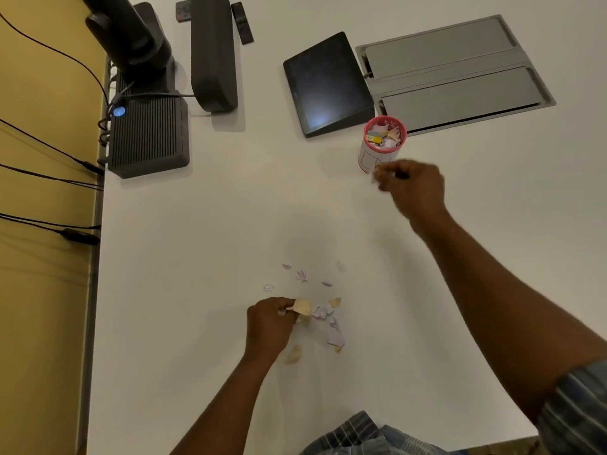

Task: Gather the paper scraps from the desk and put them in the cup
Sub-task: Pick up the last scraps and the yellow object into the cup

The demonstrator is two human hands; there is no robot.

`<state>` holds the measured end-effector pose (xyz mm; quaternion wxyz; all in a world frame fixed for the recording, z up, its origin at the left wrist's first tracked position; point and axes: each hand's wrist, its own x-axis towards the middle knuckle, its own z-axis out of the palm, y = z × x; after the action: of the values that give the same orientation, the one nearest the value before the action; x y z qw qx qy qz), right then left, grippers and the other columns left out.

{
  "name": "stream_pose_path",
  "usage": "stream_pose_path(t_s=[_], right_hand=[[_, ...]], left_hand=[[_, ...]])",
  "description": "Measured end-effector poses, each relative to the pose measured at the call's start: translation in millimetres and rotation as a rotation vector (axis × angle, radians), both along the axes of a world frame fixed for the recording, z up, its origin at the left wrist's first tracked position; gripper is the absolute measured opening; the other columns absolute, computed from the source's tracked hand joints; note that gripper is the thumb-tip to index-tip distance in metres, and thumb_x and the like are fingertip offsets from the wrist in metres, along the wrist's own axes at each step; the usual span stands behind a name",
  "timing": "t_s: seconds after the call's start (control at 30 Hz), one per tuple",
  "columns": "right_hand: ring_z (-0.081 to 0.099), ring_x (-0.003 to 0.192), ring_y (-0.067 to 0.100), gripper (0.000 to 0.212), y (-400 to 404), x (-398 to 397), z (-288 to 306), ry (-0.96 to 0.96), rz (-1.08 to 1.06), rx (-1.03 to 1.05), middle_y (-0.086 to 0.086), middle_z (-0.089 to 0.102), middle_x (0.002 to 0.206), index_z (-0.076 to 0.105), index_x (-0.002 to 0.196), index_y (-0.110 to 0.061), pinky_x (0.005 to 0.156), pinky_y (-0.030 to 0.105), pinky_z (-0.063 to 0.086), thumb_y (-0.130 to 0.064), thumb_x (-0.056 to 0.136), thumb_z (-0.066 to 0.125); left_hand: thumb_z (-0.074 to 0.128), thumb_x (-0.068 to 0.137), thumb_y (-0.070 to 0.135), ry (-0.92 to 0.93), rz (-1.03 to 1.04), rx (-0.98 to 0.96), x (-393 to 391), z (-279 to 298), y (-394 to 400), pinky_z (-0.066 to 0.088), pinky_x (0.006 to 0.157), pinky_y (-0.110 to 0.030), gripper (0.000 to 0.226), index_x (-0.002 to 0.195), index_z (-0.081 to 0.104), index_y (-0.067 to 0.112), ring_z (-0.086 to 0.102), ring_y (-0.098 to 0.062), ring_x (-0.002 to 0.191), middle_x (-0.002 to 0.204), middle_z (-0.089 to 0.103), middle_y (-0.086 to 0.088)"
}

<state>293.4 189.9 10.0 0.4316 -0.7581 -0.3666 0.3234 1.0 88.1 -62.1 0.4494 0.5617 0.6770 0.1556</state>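
Right hand is held just on the near side of the cup, its fingers curled and blurred; something pale seems to be pinched at the fingertips, but what it is cannot be told. Left hand is seen well nearer than the cup, down on the white desk, where a tan scrap is pinched between thumb and fingers. Loose paper scraps, lilac, white and tan, are scattered on the desk just beside and beyond that hand, well apart from the cup. The cup, white with a red rim, stands upright and is already filled with scraps near its top. Just beyond the cup a dark tablet is propped at a tilt, and a grey cable hatch is set into the desk beside it. Far to the left of the cup a ribbed black box with a blue light is placed at the desk's edge, with cables run off it over the yellow wall, and a dark stand rises close by. Nothing is seen lying on the desk between the scraps and the cup.
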Motion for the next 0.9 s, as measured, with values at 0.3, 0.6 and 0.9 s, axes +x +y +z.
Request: stream_pose_path(t_s=[0.3, 0.6, 0.9], right_hand=[[0.068, 0.091, 0.025, 0.025, 94, 44, 6, -0.610, 0.188, -0.041, 0.015, 0.072, 0.099, 0.071, 0.103, -0.004, 0.084, 0.024, 0.051, -0.021, 0.091, 0.059], [0.059, 0.086, 0.032, 0.044, 138, 42, -18, -0.835, 0.379, -0.525, 0.018, 0.056, 0.091, 0.056, 0.116, 0.004, 0.083, 0.039, 0.050, -0.021, 0.083, 0.072], [0.056, 0.083, 0.030, 0.036, 142, 38, -6, -0.897, 0.522, -0.613, 0.018, 0.058, 0.095, 0.057, 0.115, 0.003, 0.073, 0.034, 0.045, -0.019, 0.088, 0.063]], left_hand=[[0.069, 0.078, 0.001, 0.010, 0.035, -0.044, -4, 13, -2, 0.053, 0.078, -0.016, 0.022, 0.093, 0.076, 0.016, 0.068, -0.004, 0.082, 0.089, 0.075, 0.004], [0.070, 0.078, 0.002, 0.074, 0.061, -0.048, -9, 20, -4, 0.042, 0.065, 0.003, 0.022, 0.091, 0.076, 0.019, 0.061, 0.008, 0.077, 0.083, 0.072, 0.009], [0.073, 0.076, 0.004, 0.034, 0.036, -0.076, -4, 30, 15, 0.045, 0.069, -0.001, 0.022, 0.092, 0.077, 0.020, 0.063, 0.007, 0.078, 0.079, 0.070, 0.016]])
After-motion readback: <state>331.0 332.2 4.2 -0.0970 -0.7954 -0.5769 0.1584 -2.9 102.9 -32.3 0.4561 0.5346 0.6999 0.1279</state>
